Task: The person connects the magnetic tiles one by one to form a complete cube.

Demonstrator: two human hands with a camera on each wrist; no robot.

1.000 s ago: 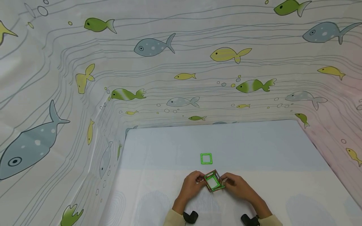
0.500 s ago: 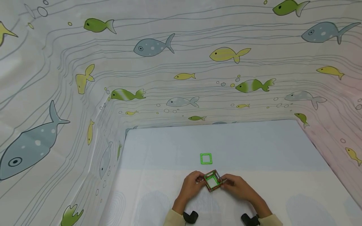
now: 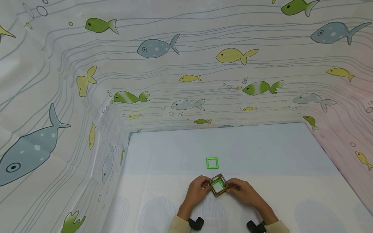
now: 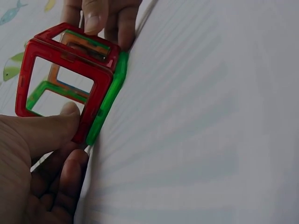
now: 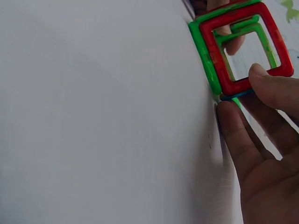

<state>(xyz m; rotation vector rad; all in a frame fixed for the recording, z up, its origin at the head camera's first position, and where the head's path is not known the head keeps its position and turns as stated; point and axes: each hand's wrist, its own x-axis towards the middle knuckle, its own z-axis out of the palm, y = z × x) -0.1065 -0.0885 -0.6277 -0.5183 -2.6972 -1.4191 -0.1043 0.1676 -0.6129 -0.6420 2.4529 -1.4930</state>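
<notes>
A cube of square magnetic tiles [image 3: 222, 190], its top side open, stands on the table between both hands in the head view. In the left wrist view the left hand [image 3: 197, 192] pinches it, thumb on a red tile [image 4: 70, 58] and fingers curled beneath. A green tile [image 4: 108, 100] forms the base; orange and blue edges show behind. The right hand [image 3: 244, 192] grips the opposite side, its thumb on another red tile [image 5: 214, 56] in the right wrist view. Just beyond the cube lies a loose green square tile [image 3: 212, 168], flat and untouched.
The table [image 3: 175, 149] has a pale blue and white cover. Behind and to the left, a fish-patterned sheet [image 3: 163, 77] hangs close to its edges. Black wrist devices [image 3: 196, 224] sit at both cuffs.
A tile that leaned outward at the cube's right front now stands upright against it, moved by the right hand. The left hand keeps its hold; the loose green tile has not moved.
</notes>
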